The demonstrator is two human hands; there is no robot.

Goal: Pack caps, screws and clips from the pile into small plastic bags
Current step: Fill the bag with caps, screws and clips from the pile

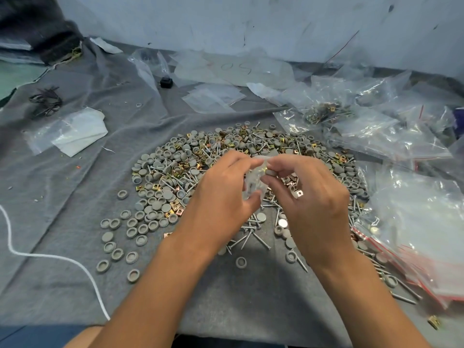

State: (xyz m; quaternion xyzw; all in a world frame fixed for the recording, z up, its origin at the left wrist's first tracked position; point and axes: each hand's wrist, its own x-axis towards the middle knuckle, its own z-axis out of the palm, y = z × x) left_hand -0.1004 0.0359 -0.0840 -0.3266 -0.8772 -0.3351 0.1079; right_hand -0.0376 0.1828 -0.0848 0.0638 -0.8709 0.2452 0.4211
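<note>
Both hands are working above the pile (226,167) at the centre of the desk (75,187), which is covered in grey cloth. The left hand (221,194) is pinching a small plastic bag (252,182) between thumb and fingers, holding it upright at its side. The right hand (308,192) is gripping the bag's mouth at 12 o'clock with curled fingers and seems to be feeding in a brass clip (263,169); motion blur is making that uncertain.

Handling judgement: the bag is thin, limp and slippery, weighing next to nothing, so it is collapsing unless held at the rim; best taken at the two lips of the opening. Caps (130,232) are light, rigid, easy to pinch by the edge. Screws (248,237) are stiff and pointed, likely to pierce the film if pushed in tip first. Clips are small with sharp edges.

Spare empty bags (213,97) are lying at 12 o'clock; filled bags (406,247) are stacking at 3 o'clock
</note>
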